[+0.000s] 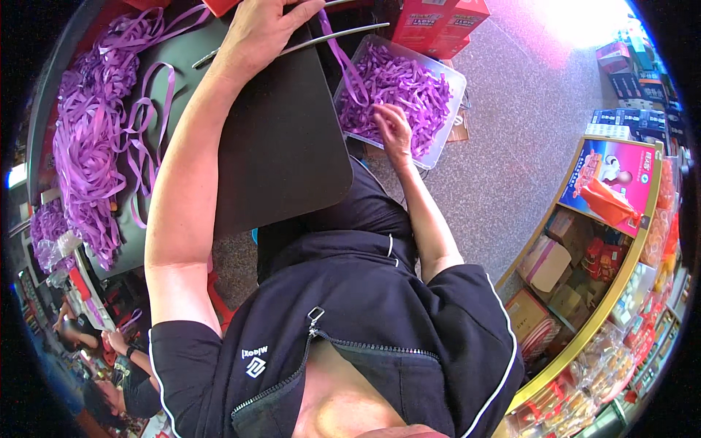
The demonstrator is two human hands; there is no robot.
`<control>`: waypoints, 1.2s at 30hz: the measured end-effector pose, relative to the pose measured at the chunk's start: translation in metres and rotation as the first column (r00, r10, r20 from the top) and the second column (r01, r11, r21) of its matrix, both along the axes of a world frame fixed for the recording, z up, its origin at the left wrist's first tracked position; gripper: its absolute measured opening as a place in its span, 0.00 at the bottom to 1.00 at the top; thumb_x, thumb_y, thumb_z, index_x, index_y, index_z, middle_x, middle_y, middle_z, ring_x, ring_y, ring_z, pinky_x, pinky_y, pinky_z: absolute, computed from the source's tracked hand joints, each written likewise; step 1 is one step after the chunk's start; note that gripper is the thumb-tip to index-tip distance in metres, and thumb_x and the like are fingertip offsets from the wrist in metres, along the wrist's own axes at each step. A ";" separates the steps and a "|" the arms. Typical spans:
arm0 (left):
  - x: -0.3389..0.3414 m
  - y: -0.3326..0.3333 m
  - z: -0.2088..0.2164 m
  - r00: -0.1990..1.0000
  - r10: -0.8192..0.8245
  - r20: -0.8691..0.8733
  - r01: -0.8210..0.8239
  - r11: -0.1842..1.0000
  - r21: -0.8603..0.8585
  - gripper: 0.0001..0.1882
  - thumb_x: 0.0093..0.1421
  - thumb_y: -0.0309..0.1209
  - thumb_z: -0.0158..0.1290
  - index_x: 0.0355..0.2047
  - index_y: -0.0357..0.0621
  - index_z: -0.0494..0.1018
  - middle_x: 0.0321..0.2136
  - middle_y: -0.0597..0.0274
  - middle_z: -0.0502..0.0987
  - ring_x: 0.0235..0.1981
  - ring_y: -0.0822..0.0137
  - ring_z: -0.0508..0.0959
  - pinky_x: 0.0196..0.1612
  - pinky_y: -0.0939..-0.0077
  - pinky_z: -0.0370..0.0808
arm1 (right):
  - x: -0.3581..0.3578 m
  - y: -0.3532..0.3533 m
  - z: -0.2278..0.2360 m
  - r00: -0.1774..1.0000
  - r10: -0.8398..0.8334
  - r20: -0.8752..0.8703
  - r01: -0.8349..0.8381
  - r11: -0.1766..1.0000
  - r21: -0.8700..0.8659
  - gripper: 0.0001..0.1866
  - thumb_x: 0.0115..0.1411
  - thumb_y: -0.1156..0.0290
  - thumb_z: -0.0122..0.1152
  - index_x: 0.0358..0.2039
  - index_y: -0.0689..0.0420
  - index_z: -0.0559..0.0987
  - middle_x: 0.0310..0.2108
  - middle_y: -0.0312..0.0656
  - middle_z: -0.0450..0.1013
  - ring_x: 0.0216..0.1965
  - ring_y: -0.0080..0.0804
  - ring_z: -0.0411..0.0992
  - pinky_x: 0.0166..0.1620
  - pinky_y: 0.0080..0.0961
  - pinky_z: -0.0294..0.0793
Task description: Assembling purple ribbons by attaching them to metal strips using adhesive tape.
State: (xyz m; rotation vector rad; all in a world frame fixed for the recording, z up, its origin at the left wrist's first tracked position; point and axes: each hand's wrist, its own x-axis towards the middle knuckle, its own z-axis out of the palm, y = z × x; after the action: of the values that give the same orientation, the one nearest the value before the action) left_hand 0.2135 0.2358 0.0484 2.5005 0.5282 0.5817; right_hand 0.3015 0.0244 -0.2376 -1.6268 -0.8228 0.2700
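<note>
My left hand (266,33) reaches across the dark tabletop (285,146) to the upper edge of the view, its far fingers cut off. Its thumb meets a purple ribbon (336,51) close to a thin metal rod (332,36). From there the ribbon hangs in a narrow loop toward a clear plastic bin (454,98). Many short purple ribbon pieces (416,87) fill the bin. Above its near side, my right hand (395,131) has curled fingers beside the loop's lower end; whatever they hold, if anything, is hidden.
Long tangled purple ribbons (87,146) heap along the table's left side. Red boxes (438,25) stand behind the bin on speckled floor (496,131). A shelf unit with a yellow edge (584,314) curves along the right. Another person (131,379) sits at lower left.
</note>
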 end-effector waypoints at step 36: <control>-0.004 0.005 -0.002 0.999 -0.023 0.042 0.021 0.999 0.036 0.10 0.57 0.31 0.52 0.32 0.38 0.78 0.40 0.54 0.76 0.47 0.57 0.70 0.51 0.67 0.65 | 0.052 0.092 0.074 0.977 0.211 -0.030 -0.211 0.939 -0.273 0.13 0.53 0.63 0.64 0.37 0.56 0.82 0.30 0.41 0.79 0.31 0.23 0.75 0.37 0.21 0.72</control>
State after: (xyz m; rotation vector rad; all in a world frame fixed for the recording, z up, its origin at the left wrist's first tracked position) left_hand 0.2095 0.2406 0.0461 2.5182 0.4783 0.6389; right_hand 0.3536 0.1161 -0.1639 -1.7962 -0.9955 0.5572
